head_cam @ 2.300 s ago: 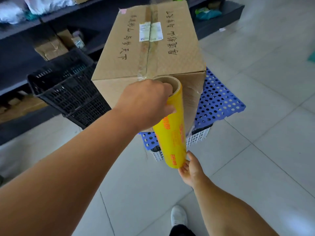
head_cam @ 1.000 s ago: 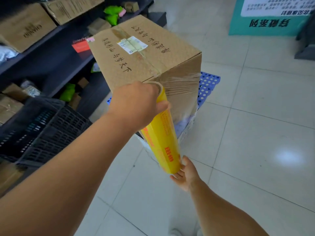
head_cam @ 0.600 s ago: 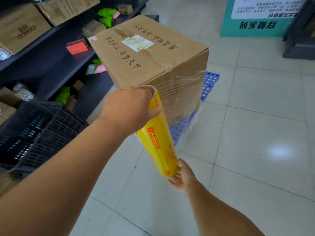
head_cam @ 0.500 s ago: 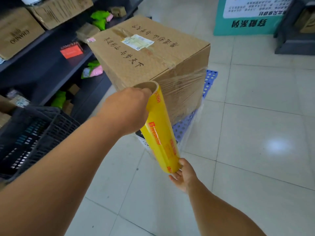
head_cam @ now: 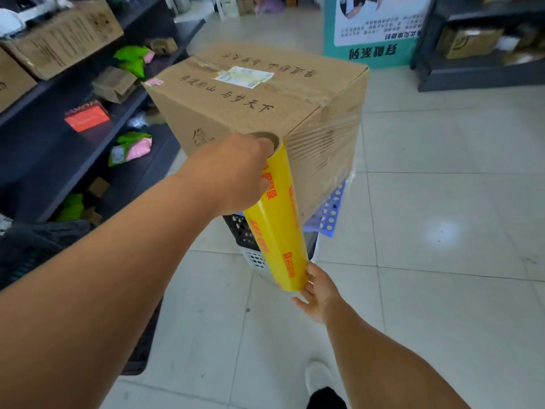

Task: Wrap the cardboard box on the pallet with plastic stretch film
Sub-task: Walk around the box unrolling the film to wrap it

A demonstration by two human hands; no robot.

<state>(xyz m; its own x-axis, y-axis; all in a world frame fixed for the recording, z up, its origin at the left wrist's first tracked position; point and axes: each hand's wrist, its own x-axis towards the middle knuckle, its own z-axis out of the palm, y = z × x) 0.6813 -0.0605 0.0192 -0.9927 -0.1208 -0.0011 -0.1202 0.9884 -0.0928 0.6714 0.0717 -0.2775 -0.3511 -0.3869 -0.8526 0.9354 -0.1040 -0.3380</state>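
A big cardboard box (head_cam: 250, 95) with handwriting and a white label on top sits on a blue perforated pallet (head_cam: 328, 214). Clear film covers its right-hand side face (head_cam: 324, 154). The yellow roll of stretch film (head_cam: 278, 219) stands nearly upright against the box's near corner. My left hand (head_cam: 233, 175) grips the roll's top end, with fingers at the cardboard core. My right hand (head_cam: 317, 289) holds the roll's bottom end from below.
Dark shelves (head_cam: 73, 137) with boxes and green and pink packets run along the left. A black crate (head_cam: 244, 231) and a white crate (head_cam: 255, 258) sit under the pallet. A teal sign (head_cam: 371, 31) and another dark shelf (head_cam: 477, 42) stand behind. My white shoe (head_cam: 320, 376) is on the tiled floor.
I have walked round the box to the right, carrying the roll along. Film now lies across the side face. Both hands keep their hold on the roll's ends.
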